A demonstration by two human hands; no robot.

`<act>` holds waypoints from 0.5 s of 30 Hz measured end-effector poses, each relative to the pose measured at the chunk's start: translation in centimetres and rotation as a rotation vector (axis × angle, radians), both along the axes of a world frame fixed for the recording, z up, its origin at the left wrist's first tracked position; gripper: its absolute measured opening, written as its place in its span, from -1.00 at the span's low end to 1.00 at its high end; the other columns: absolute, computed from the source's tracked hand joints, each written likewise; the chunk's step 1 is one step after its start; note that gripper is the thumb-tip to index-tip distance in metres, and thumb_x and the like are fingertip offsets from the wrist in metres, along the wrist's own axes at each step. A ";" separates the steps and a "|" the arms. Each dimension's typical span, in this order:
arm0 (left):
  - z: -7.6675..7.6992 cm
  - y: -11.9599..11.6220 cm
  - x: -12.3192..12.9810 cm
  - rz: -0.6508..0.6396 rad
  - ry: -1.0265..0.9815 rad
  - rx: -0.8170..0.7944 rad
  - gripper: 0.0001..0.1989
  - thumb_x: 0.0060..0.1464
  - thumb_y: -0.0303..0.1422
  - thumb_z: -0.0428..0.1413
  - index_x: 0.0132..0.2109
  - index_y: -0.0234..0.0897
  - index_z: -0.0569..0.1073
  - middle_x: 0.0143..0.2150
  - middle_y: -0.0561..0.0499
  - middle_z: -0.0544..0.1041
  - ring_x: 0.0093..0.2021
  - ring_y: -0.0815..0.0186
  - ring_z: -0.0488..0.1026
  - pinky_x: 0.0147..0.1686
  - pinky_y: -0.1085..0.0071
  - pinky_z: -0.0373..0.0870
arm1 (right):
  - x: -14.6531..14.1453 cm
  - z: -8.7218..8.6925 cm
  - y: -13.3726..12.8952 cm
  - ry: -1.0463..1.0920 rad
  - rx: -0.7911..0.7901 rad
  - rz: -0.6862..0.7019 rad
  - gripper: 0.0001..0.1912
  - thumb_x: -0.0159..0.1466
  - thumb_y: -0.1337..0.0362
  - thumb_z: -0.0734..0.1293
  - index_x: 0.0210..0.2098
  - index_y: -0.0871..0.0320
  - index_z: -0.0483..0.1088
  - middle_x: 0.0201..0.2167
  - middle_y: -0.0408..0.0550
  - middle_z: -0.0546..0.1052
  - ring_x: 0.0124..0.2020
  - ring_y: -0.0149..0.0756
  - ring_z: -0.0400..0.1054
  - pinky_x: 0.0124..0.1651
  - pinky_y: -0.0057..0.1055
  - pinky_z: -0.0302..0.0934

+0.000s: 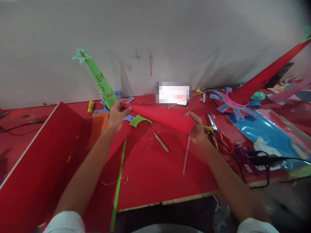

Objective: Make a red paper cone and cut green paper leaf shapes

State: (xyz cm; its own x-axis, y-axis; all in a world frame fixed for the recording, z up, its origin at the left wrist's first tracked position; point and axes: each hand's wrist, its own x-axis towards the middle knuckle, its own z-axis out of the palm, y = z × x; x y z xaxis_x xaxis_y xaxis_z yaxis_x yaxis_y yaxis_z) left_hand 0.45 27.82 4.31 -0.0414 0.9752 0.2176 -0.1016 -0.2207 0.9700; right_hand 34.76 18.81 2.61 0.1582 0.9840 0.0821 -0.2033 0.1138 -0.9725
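Note:
A red paper cone is stretched between my two hands above the table. My left hand pinches its narrow end, while my right hand grips the wide end, some of its fingers hidden behind the paper. Below the cone lie a curved green paper piece and a slim pen. Just behind my left hand stands a green paper cone with writing on it and a star-shaped top. Scissors with yellow handles rest beside my right hand.
A red board stands tilted at left, near a yellow glue stick. A finished-looking red cone with a pink band is at right, beside blue plastic sheets. A black cable crosses the right side. Green strips lie in front.

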 end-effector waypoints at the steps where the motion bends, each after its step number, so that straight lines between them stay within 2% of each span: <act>1: -0.9 -0.5 -0.2 0.027 -0.021 -0.023 -0.38 -0.23 -0.20 0.55 0.00 -0.19 0.53 -0.31 0.14 0.47 -0.37 0.44 0.48 -0.23 0.43 0.57 | 0.0 0.1 -0.2 0.003 0.000 -0.010 -0.54 0.21 -0.11 0.53 -0.46 0.04 0.31 -0.59 -0.28 0.21 -0.61 -0.42 0.00 -0.59 -0.43 -0.11; 4: -3.1 -1.7 -0.7 0.102 -0.054 -0.069 -0.41 -0.21 -0.20 0.55 -0.03 -0.18 0.53 -0.30 0.14 0.48 -0.36 0.45 0.46 -0.25 0.46 0.56 | 0.2 0.4 -0.6 -0.030 0.072 -0.058 -0.58 0.24 -0.09 0.52 -0.46 0.05 0.37 -0.63 -0.26 0.28 -0.65 -0.44 0.05 -0.63 -0.42 -0.09; 6: -4.1 -2.3 -1.1 0.135 -0.095 -0.088 -0.40 -0.22 -0.21 0.56 -0.04 -0.19 0.53 -0.27 0.14 0.49 -0.33 0.46 0.47 -0.20 0.46 0.57 | 0.3 0.3 -0.5 -0.097 0.144 -0.065 -0.65 0.26 -0.05 0.53 -0.42 0.05 0.47 -0.59 -0.20 0.42 -0.62 -0.41 0.20 -0.58 -0.40 0.11; 9: -5.3 -2.5 -1.5 0.155 -0.135 -0.083 -0.38 -0.23 -0.21 0.56 -0.02 -0.18 0.52 -0.25 0.14 0.48 -0.30 0.44 0.49 -0.12 0.42 0.58 | 0.5 -0.2 -0.4 -0.240 0.208 -0.014 -0.81 0.26 0.06 0.53 -0.29 0.03 0.62 -0.39 -0.06 0.64 -0.40 -0.25 0.48 -0.28 -0.23 0.44; 12: -6.1 -2.1 -1.9 0.173 -0.143 -0.034 -0.38 -0.21 -0.22 0.55 0.00 -0.19 0.53 -0.24 0.14 0.46 -0.30 0.44 0.48 -0.14 0.44 0.55 | 0.7 -0.7 -0.3 -0.400 0.245 -0.013 -0.83 0.27 0.12 0.48 -0.20 0.03 0.66 -0.24 -0.02 0.71 -0.18 -0.10 0.59 -0.04 -0.06 0.49; 15: -6.7 -1.6 -2.3 0.176 -0.094 0.022 -0.41 -0.16 -0.26 0.52 0.03 -0.19 0.54 -0.24 0.13 0.45 -0.31 0.44 0.45 -0.18 0.47 0.50 | 1.0 -0.8 -0.5 -0.581 0.317 -0.019 -0.84 0.29 0.14 0.44 -0.22 0.02 0.65 -0.24 -0.07 0.71 -0.17 -0.12 0.60 0.01 -0.05 0.49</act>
